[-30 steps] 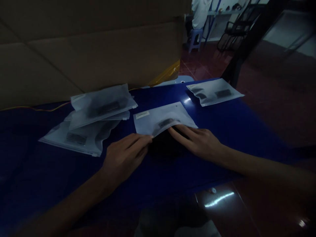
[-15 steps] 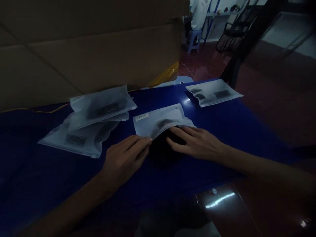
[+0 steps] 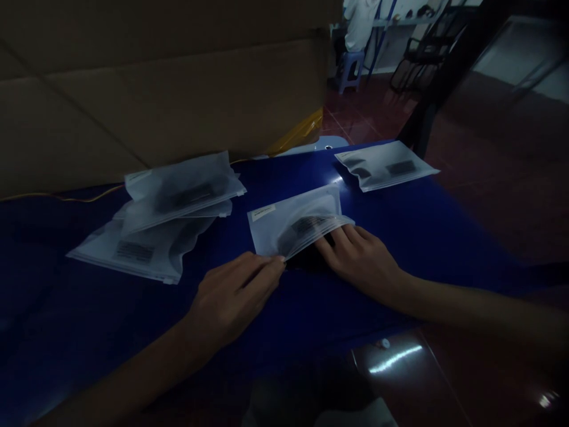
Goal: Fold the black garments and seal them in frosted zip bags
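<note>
"So where is the left hand (image 3: 235,293)?"

"Lower middle of the frame, on the blue table (image 3: 422,225). Its thumb and fingertips are pinched on the near left corner of the frosted bag (image 3: 284,216), which lies flat at the centre of the picture."

"And the right hand (image 3: 362,261)?"

"Just right of centre, palm down and fingers stretched out. The fingertips are tucked in at the bag's near right edge, where the plastic lifts a little. It grasps nothing that I can see. Whether the tips are inside the bag or only under it, I cannot tell."

"What does the bag show?"

"A small white label (image 3: 263,212) near its far left corner and a dark item (image 3: 306,225) inside, too dim to name."

"What else is on the table?"

"A loose pile of similar bags (image 3: 169,207) at centre left, well apart from both hands, and 1 single bag (image 3: 386,166) toward the upper right. A big cardboard box (image 3: 178,89) fills the upper left, with a yellow strip (image 3: 297,133) at its lower right corner."

"Anyone else about?"

"At the top edge, right of centre, a person in a white top (image 3: 358,21) sits far off by a blue stool (image 3: 351,65)."
</note>
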